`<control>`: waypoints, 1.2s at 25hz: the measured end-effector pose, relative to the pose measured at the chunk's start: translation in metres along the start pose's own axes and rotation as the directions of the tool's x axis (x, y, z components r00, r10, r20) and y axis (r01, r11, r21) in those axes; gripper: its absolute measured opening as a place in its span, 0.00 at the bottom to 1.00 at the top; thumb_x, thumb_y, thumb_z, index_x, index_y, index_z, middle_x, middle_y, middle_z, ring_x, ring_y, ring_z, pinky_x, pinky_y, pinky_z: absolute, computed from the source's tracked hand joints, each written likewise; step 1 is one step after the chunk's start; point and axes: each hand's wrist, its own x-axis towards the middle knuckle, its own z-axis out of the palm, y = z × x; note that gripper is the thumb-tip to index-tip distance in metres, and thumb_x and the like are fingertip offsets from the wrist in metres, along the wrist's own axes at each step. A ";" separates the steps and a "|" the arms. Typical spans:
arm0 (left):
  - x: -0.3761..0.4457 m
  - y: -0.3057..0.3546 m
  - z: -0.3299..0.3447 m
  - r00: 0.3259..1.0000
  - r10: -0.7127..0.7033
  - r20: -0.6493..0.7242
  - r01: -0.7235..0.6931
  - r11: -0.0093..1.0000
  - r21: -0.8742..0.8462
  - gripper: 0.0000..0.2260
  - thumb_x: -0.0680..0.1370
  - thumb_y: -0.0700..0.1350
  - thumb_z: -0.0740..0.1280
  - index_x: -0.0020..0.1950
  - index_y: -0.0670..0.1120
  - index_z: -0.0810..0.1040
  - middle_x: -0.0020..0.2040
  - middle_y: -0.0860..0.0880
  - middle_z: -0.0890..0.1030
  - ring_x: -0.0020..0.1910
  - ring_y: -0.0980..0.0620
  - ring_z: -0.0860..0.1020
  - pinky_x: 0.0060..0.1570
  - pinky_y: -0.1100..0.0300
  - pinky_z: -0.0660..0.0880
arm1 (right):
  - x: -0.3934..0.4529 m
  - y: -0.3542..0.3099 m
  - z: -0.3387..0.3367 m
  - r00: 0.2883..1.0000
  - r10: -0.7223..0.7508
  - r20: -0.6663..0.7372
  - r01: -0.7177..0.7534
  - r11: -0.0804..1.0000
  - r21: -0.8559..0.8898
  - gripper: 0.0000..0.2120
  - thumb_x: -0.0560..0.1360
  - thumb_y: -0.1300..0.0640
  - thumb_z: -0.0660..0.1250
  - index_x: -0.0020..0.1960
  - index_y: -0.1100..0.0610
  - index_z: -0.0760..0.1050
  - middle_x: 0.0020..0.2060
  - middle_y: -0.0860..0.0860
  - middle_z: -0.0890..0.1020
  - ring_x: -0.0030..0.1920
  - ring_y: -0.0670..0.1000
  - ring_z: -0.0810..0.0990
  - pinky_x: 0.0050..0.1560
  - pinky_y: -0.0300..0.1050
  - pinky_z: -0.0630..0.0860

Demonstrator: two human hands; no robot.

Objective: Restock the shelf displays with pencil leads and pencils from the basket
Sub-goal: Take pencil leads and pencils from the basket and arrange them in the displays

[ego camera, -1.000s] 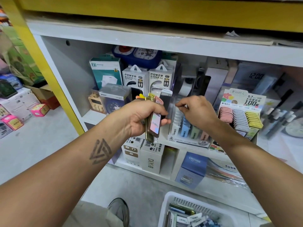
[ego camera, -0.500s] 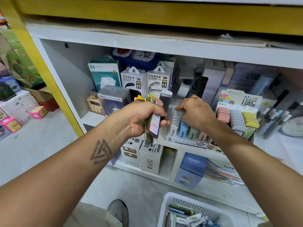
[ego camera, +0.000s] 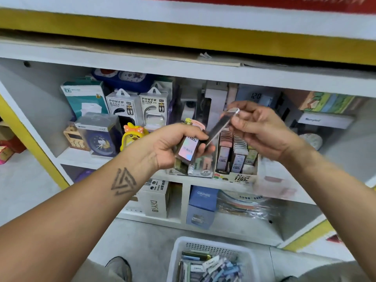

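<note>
My left hand (ego camera: pixel 173 145) grips a bundle of pencil lead cases (ego camera: pixel 188 149) with shiny labels, held in front of the middle shelf. My right hand (ego camera: pixel 258 129) pinches the top of one dark lead case (ego camera: pixel 220 127), tilted, its lower end still at the bundle. Behind the hands stand two lead display boxes: a clear one marked 2B (ego camera: pixel 200 166) and a cardboard one marked 100 (ego camera: pixel 237 159) with rows of pink, grey and yellow cases. The white basket (ego camera: pixel 179 247) with more leads and pencils sits on the floor below.
Power bank boxes (ego camera: pixel 138 106), a boxed clock (ego camera: pixel 99 135) and a yellow duck toy (ego camera: pixel 133 135) fill the shelf's left side. Below are a DIYi box (ego camera: pixel 155 200) and a blue box (ego camera: pixel 202 202). My shoe (ego camera: pixel 120 267) is left of the basket.
My right hand left the clear display box and rose to the right, drawing one dark lead case out of the bundle. The view shifted, and my left hand stayed in place with the bundle.
</note>
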 end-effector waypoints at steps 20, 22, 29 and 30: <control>0.033 -0.019 0.043 0.999 0.032 -0.018 -0.033 0.999 -0.007 0.10 0.79 0.35 0.65 0.59 0.33 0.77 0.46 0.34 0.84 0.41 0.38 0.85 0.40 0.45 0.83 | -0.062 0.020 -0.028 0.977 -0.135 0.163 0.163 -0.012 -0.987 0.07 0.80 0.61 0.66 0.53 0.56 0.82 0.43 0.51 0.83 0.43 0.54 0.80 0.43 0.53 0.78; 0.036 -0.021 0.044 0.999 0.024 0.046 -0.025 1.000 0.017 0.09 0.78 0.36 0.65 0.56 0.33 0.80 0.49 0.34 0.84 0.45 0.37 0.85 0.46 0.44 0.82 | -0.058 0.016 -0.024 0.982 -0.184 0.038 0.062 0.126 -0.990 0.09 0.81 0.60 0.66 0.56 0.55 0.84 0.47 0.50 0.84 0.45 0.53 0.81 0.46 0.49 0.78; 0.040 -0.028 0.056 0.987 0.033 0.157 -0.052 0.991 0.120 0.13 0.74 0.39 0.70 0.57 0.37 0.81 0.53 0.33 0.83 0.50 0.36 0.84 0.43 0.46 0.82 | -0.047 -0.003 -0.008 0.940 0.096 -0.326 -0.210 0.919 -0.334 0.07 0.75 0.60 0.73 0.52 0.62 0.83 0.37 0.55 0.84 0.32 0.48 0.78 0.32 0.41 0.74; 0.041 -0.027 0.056 0.989 0.031 0.142 -0.047 0.993 0.107 0.13 0.75 0.39 0.70 0.58 0.37 0.80 0.52 0.33 0.83 0.49 0.36 0.84 0.42 0.46 0.82 | -0.046 -0.004 -0.009 0.935 0.102 -0.341 -0.215 0.926 -0.310 0.07 0.75 0.61 0.73 0.52 0.63 0.82 0.38 0.56 0.85 0.32 0.49 0.78 0.33 0.41 0.74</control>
